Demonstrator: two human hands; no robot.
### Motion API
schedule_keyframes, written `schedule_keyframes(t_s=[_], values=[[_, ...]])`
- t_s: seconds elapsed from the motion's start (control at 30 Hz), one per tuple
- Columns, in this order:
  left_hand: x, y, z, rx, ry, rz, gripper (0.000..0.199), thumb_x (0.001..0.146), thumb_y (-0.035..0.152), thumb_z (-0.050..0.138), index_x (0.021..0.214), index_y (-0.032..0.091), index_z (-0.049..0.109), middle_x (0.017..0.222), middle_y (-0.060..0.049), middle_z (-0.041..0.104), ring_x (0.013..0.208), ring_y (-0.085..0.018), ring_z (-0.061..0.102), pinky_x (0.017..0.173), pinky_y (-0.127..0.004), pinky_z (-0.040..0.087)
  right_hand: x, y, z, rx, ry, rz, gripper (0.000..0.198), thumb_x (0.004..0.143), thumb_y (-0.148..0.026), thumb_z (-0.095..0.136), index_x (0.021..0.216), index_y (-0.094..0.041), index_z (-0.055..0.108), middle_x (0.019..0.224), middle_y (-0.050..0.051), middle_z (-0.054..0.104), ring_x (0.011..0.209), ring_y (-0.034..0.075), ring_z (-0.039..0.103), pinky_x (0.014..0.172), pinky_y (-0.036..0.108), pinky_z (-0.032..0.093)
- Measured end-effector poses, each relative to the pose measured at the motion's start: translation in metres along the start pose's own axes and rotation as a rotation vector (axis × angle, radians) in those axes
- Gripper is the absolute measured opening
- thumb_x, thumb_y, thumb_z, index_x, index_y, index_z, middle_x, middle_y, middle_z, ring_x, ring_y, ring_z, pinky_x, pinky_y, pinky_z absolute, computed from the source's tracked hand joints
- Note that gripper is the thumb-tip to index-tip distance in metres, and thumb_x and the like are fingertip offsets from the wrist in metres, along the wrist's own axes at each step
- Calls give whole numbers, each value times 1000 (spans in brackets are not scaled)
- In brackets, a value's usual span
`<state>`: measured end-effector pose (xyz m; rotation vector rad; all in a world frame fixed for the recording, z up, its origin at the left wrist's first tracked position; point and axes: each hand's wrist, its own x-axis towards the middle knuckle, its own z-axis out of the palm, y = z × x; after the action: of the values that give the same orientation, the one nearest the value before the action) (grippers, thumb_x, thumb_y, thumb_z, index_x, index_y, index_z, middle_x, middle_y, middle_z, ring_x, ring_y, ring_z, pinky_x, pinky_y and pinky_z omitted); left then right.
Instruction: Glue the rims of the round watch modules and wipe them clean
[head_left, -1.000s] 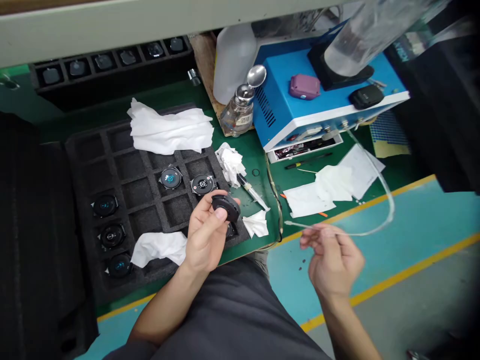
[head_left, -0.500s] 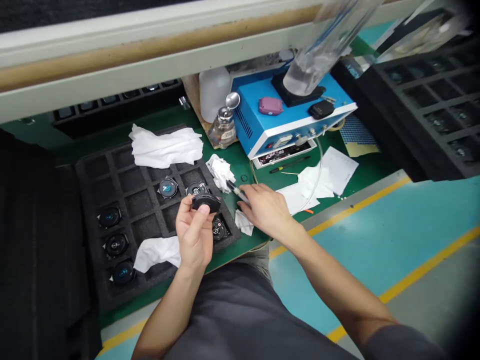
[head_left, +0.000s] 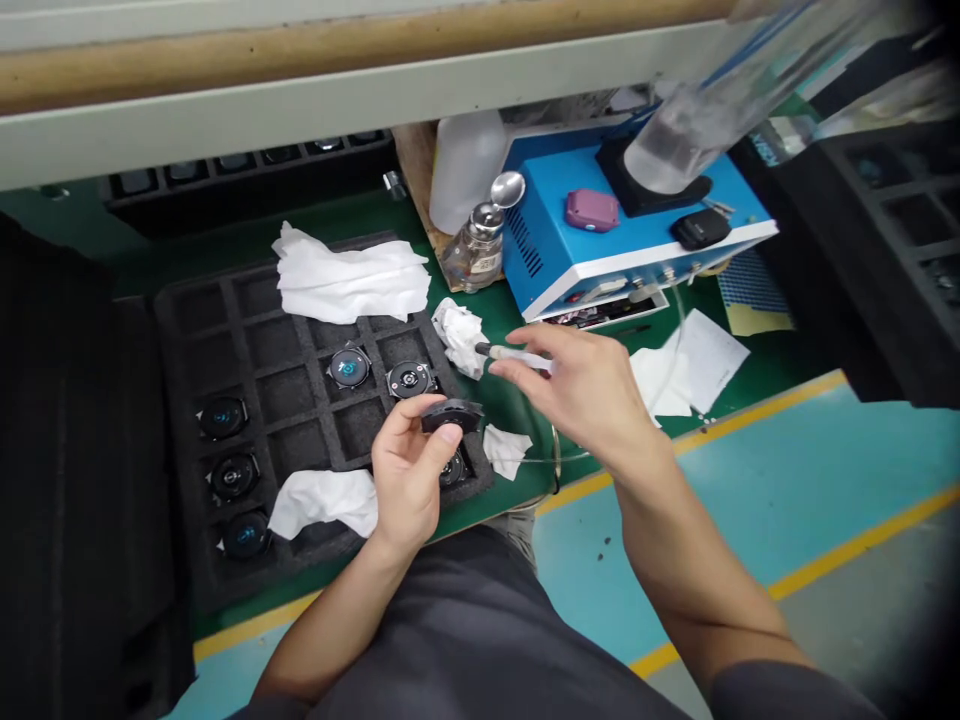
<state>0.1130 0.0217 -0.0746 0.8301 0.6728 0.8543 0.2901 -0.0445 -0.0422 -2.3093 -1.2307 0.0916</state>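
Note:
Between the thumb and fingers of my left hand is a round black watch body, tilted nearly edge-on above the tray's right edge. My right hand pinches a slim pale pen-like tool with a dark tip, which points left over a crumpled white tissue. The tool and the watch body are apart. Under my left hand lies a black foam tray with square compartments. A watch body with a lit face and another dark one sit in it, with several more along its left side.
Two white cloths lie over the tray. Behind stand a glass dispenser bottle, a white bottle and a blue machine with a clear cylinder on top. A thin tube hangs down its front. Paper sheets lie at right.
My right hand has lifted the pen-like tool up and to the right from beside the crumpled tissue. My left hand still holds the watch body, now slightly further right. The view has shifted.

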Motion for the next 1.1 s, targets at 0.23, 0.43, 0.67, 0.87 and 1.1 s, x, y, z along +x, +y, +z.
schedule_keyframes(t_s=[0.23,0.43,0.67,0.87,1.1], values=[[-3,-4,-3,63,-20,35,25,76,27,89,96,22,77,90,-2,74,82,-14,67,76,-23,55,20,-7,26,394,150,-46,29,95,-47,66,89,-21,76,83,3,72,74,17,63,68,30,45],[-3,-5,-4,71,-59,47,22,77,25,88,96,23,77,88,-2,74,82,-13,67,79,-23,55,7,-14,22,518,405,-40,35,104,-48,51,98,-21,73,88,3,64,75,15,61,71,32,46],[-3,-6,-5,48,-68,13,23,77,24,88,97,22,77,89,-2,75,82,-13,69,80,-23,55,9,-7,37,538,282,-33,39,104,-49,49,97,-19,74,97,7,67,90,19,66,80,35,51],[-4,-5,-5,44,-63,-19,24,76,25,89,97,21,77,87,-3,75,81,-14,69,78,-23,56,10,-21,16,813,656,-37,42,104,-52,47,91,-18,68,91,6,63,81,18,63,70,33,52],[-4,-4,-5,36,-69,-20,24,76,25,88,97,21,77,88,-3,75,80,-14,69,77,-23,56,6,-39,-5,1050,713,-78,40,109,-34,31,99,-22,67,80,1,60,80,15,69,87,40,56]])
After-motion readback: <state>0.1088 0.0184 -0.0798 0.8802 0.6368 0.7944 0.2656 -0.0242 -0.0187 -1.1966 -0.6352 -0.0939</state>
